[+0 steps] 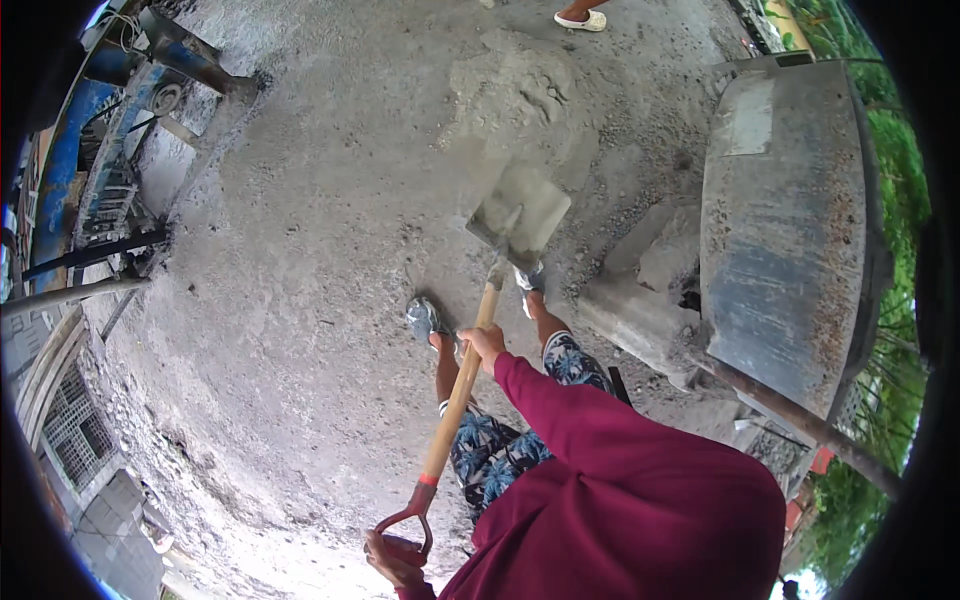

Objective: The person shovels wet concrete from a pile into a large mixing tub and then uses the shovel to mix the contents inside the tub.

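A shovel slants across the middle, its square metal blade (535,215) ahead of my feet and its wooden shaft (455,410) running back to the lower left. My right hand (485,345) is wrapped round the shaft's upper-middle part. Lower down, my left hand (393,562) grips the red D-shaped handle (408,517) at the end. Grey-green dust or fine material seems to lie on the blade, and the air by its left edge looks hazy. Just past the blade spreads a low heap of grey powdery material (515,90).
My shoes (425,317) stand on rough grey ground, on both sides of the shaft. To the right is a large rusty metal drum or tub (785,230) beside concrete chunks (645,320) and a pole (800,420). Blue machinery (75,140) lines the left. Another person's white clog (582,20) shows at the top.
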`<action>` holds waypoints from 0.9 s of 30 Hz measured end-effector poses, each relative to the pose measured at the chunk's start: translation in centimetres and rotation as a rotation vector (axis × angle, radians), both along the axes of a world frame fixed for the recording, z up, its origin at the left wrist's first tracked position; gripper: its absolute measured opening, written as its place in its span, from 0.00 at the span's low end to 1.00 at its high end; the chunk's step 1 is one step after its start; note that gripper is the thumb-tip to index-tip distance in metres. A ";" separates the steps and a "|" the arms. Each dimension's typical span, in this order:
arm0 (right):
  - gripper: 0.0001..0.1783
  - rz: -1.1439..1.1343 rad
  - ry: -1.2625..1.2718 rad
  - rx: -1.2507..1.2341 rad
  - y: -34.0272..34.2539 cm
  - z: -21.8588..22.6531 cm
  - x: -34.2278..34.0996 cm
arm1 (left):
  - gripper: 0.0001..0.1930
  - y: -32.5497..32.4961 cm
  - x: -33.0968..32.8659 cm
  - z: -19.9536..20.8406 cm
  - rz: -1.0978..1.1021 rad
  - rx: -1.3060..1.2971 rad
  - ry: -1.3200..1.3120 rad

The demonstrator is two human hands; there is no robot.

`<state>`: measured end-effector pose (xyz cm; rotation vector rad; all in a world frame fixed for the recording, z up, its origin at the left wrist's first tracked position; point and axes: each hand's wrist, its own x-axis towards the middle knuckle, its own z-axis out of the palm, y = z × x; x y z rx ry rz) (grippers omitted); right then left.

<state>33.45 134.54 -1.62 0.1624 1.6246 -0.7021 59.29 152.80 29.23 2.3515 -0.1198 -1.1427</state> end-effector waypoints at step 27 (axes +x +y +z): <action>0.05 0.124 0.269 0.018 -15.1 -23.7 -29.0 | 0.26 -9.1 -28.4 -27.9 0.520 -0.214 0.492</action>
